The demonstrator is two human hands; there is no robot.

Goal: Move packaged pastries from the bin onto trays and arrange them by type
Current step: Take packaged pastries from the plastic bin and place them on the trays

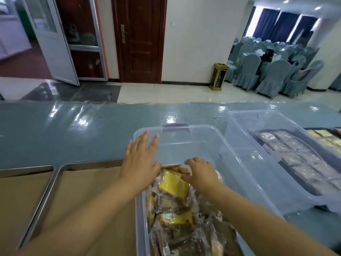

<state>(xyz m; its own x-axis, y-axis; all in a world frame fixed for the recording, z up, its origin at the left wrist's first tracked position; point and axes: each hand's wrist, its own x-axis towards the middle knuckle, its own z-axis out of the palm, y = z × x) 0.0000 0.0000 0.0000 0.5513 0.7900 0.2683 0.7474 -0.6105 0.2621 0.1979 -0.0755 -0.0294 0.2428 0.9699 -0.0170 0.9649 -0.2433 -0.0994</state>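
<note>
a clear plastic bin [184, 143] stands on the table [73, 130] right in front of the person, its long axis running from near to far. the wrapped pastries [184, 230] fill only its near half, heaped in a strip along that same axis; the far half is bare.

the left hand [140, 161] hovers flat above the bin's left rim, fingers straight and spread, holding nothing. the right hand [202, 173] is down on the far end of the heap with its fingers bent over the top packs. whether it has actually pinched one cannot be told, since the fingertips are hidden behind the hand.

the relation that matters: a yellow pack [173, 185] lies on top of the heap between the two hands, touching the thumb side of the right hand and just near of the left palm. so the right hand is the closer one to lift it.

the paper-lined tray [83, 182] lies just left of the bin, under the left forearm, so a pack would have to travel leftward over the bin's left wall, probably passing to the left hand. a second yellow pack [177, 218] sits nearer in the heap. another clear bin [258, 130] stands to the right.
</note>
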